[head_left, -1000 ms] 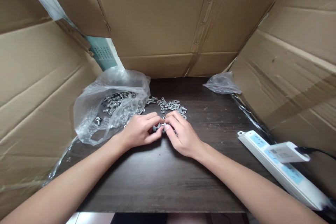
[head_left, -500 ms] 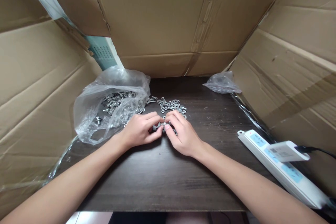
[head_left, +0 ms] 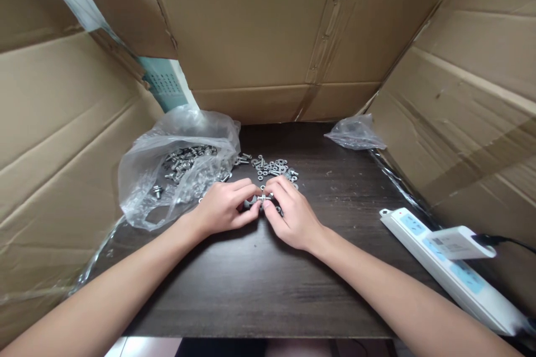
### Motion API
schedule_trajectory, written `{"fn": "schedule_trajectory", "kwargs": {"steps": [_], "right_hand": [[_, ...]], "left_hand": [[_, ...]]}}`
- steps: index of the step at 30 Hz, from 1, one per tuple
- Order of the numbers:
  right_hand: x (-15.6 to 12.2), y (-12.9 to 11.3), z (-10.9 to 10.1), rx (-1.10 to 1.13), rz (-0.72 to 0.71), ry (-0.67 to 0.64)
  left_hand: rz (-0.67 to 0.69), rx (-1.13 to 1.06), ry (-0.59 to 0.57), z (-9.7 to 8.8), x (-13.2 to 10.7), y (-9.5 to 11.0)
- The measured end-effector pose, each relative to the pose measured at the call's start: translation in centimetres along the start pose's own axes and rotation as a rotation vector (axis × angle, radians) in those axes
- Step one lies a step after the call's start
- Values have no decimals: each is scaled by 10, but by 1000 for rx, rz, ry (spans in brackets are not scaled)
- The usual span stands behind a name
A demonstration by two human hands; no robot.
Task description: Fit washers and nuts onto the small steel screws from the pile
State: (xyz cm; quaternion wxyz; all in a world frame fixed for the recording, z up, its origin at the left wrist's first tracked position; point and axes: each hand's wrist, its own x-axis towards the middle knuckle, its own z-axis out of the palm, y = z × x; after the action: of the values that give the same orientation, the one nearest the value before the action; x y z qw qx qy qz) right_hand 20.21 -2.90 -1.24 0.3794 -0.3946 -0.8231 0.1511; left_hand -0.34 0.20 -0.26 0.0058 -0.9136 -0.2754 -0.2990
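A small metal bolt point(head_left: 263, 198) with a ring-like piece around it, a nut or a washer, lies between my fingertips. My left hand point(head_left: 228, 203) pinches it from the left with thumb and fingers. From the right, my right hand point(head_left: 293, 215) has its thumb and bent fingers closed at the same bolt. The fingers hide much of it, and the exact piece under each fingertip is hard to make out. More small metal parts show behind and under the fingers. Just beyond the hands is a loose pile of bolts, nuts and washers point(head_left: 274, 167).
An open clear plastic bag point(head_left: 142, 178) with many bolts stands at the left. A smaller crumpled plastic bag point(head_left: 355, 132) lies at the back right. A white power strip point(head_left: 452, 276) with a plugged-in charger point(head_left: 460, 242) runs along the right. Cardboard walls point(head_left: 259, 28) enclose the dark table point(head_left: 251, 290).
Both hands stay in almost the same place, with the bolt still between the fingertips. The view has shifted very slightly.
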Motion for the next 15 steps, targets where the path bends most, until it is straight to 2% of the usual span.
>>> {"fn": "schedule_trajectory", "kwargs": {"steps": [7,15], "right_hand": [[2,0,0,12,-15,-26],[0,0,1,1,-1,24]], "left_hand": [[6,-11,-2,-1,1,1],[-6,-17,-8,0,0,-1]]}}
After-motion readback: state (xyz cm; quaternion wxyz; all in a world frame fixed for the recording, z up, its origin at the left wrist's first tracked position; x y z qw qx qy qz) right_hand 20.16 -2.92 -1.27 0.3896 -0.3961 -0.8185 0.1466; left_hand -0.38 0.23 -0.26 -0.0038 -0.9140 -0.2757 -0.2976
